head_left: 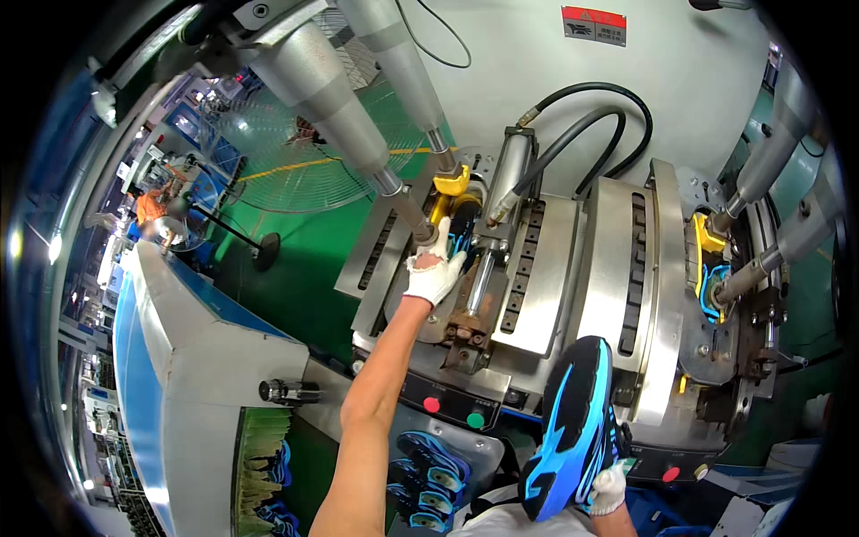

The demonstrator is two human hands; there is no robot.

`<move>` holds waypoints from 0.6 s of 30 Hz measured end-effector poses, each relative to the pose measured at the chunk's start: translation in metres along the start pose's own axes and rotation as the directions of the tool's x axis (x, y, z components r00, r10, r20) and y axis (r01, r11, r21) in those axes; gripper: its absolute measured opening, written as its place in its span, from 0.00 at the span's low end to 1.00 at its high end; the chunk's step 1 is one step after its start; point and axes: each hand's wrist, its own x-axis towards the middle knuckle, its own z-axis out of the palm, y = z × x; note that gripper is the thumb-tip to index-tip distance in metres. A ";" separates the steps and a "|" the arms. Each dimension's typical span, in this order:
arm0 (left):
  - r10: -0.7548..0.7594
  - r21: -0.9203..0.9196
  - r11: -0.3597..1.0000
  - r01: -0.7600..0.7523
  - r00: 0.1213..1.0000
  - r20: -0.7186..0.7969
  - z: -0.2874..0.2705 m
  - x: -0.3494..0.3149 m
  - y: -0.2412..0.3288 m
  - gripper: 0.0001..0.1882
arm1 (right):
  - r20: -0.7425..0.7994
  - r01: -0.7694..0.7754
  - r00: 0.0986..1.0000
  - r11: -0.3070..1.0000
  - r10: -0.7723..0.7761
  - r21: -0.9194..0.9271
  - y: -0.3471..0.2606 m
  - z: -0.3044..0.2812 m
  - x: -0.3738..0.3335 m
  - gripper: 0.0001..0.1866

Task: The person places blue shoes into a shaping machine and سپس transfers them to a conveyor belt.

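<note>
My left hand [433, 271], in a white glove that bares part of the fingers, reaches into the left station of a metal press. Its fingers are stretched out beside a black and blue shoe [462, 234], which sits partly hidden under the press rods and a yellow clamp pad [452, 182]. Close to my body, my right hand [609, 490], also gloved, grips another black and blue sports shoe [573, 416]. That shoe is tilted with its sole turned up toward me and its toe away.
A third shoe [713, 288] is clamped in the press's right station. More shoes [429, 479] lie on a grey surface below the front panel, which carries a red button [432, 404] and a green button [476, 420]. A fan [313, 134] and a seated person [150, 208] are at left.
</note>
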 end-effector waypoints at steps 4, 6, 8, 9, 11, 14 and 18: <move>-0.162 0.136 0.978 0.156 0.986 0.031 0.023 0.039 -0.016 0.37 | -0.125 -0.006 0.992 0.993 -0.010 -0.122 -0.007 -0.002 -0.015 0.41; -0.216 0.159 0.967 0.198 0.971 0.103 0.013 0.060 -0.009 0.33 | -0.169 -0.002 0.985 0.983 -0.029 -0.183 -0.011 -0.005 -0.017 0.41; -0.229 0.112 0.969 0.220 0.971 0.073 -0.021 0.065 -0.003 0.34 | -0.161 0.018 0.985 0.971 -0.058 -0.239 -0.015 0.001 -0.013 0.40; -0.221 0.108 0.971 0.214 0.974 0.054 -0.034 0.062 -0.008 0.34 | -0.155 0.023 0.986 0.964 -0.066 -0.263 -0.017 0.007 -0.009 0.40; -0.238 0.005 0.971 0.238 0.971 0.012 -0.084 0.039 0.029 0.34 | -0.130 0.096 0.981 0.942 -0.145 -0.323 -0.021 0.019 0.000 0.39; -0.211 -0.113 0.975 0.192 0.958 -0.196 -0.160 -0.046 0.050 0.33 | -0.299 -0.170 0.947 0.970 0.112 -0.173 0.003 0.000 0.028 0.15; -0.219 -0.206 0.967 0.153 0.909 -0.355 -0.197 -0.191 0.039 0.32 | 0.166 0.017 0.986 0.994 0.001 -0.107 -0.019 0.177 0.089 0.16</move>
